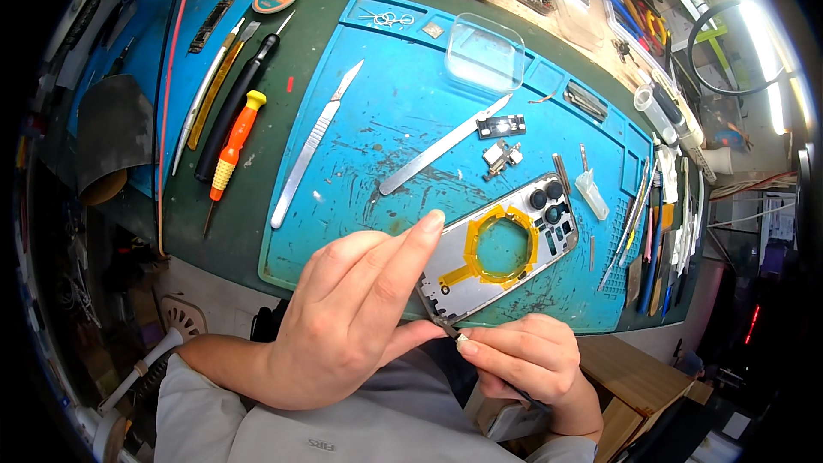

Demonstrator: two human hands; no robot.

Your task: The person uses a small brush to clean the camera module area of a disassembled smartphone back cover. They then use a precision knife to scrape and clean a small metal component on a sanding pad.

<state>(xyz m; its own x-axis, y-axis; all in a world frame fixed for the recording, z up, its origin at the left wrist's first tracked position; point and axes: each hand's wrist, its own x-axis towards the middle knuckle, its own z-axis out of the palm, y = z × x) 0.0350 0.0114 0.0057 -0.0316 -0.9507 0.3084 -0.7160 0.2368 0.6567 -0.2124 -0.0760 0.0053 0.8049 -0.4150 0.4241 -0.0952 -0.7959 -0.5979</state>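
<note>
A silver phone housing (471, 283) lies tilted at the mat's lower middle, with camera lenses at its upper right and yellow tape around a round opening. My left hand (351, 309) is at its lower-left end, index finger raised along the side, thumb by the bottom corner; the contact is partly hidden behind my fingers. My right hand (523, 360) pinches a slim black tool (531, 399) with a pale part near my fingertips, its front end meeting that corner beside my left thumb. Small metal parts (501, 159) and a black component (501, 127) sit above the housing.
The blue mat (326, 189) holds two scalpels (313, 154) (441, 146), a clear box (484, 56) and a small plastic piece (591, 193). Screwdrivers (236, 146) lie left; several thin tools (651, 231) line the right. A red cable (171, 51) crosses the left side.
</note>
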